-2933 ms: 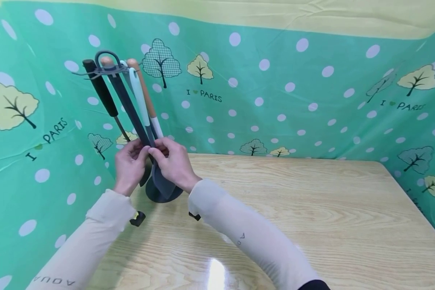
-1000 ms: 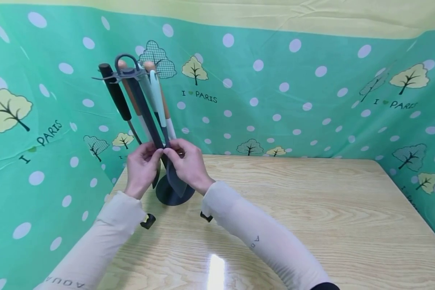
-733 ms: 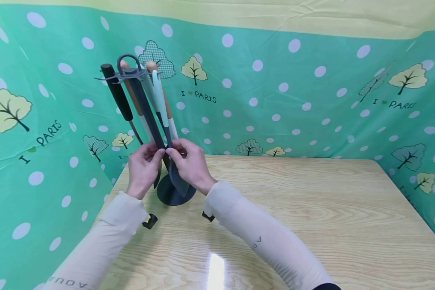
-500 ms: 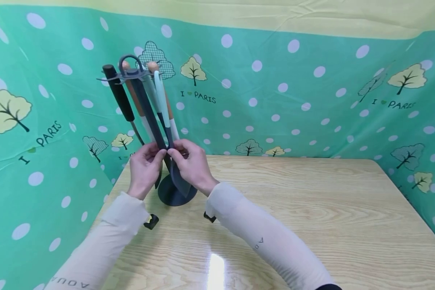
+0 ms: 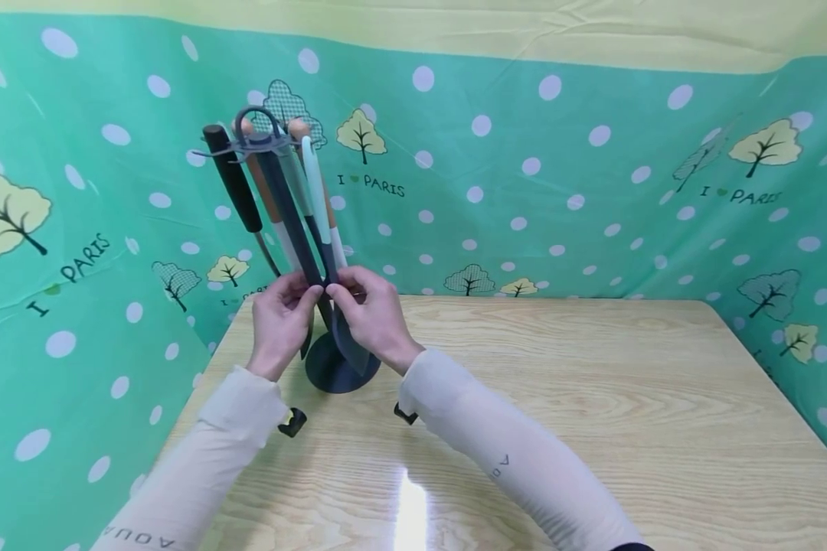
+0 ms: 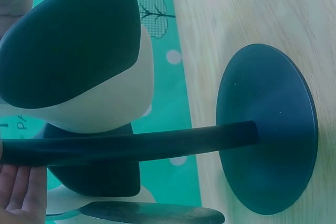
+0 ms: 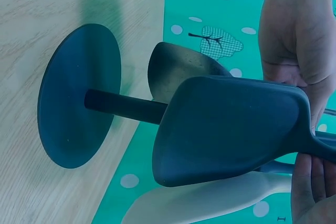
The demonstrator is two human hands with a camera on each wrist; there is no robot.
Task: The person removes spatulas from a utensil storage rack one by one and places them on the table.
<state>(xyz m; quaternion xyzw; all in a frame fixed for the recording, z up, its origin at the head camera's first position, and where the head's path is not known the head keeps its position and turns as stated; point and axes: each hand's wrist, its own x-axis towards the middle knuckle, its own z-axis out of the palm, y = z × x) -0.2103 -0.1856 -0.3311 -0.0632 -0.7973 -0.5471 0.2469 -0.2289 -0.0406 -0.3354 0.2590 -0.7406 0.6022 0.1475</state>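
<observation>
A dark utensil stand (image 5: pixel 291 210) with a round base (image 5: pixel 334 375) is at the table's left in the head view. My left hand (image 5: pixel 281 325) grips its pole. Thumb close to the left one, my right hand (image 5: pixel 380 317) holds the pole too, beside the neck of a mint-handled turner (image 5: pixel 315 187). In the right wrist view, the dark turner blade (image 7: pixel 231 129) hangs before the pole. A black-handled utensil (image 5: pixel 234 180) and several wood-handled or mint-handled ones hang from the top hooks. Whether the base touches the table cannot be told.
The wooden table (image 5: pixel 558 383) extends to the right of the stand. A green dotted cloth (image 5: pixel 496 153) forms walls at the back and both sides. Black wrist-camera mounts (image 5: pixel 292 422) show below the sleeves.
Both hands have shifted the stand and its hanging utensils to the right. The movement is small in the latest frames, and both grips look the same.
</observation>
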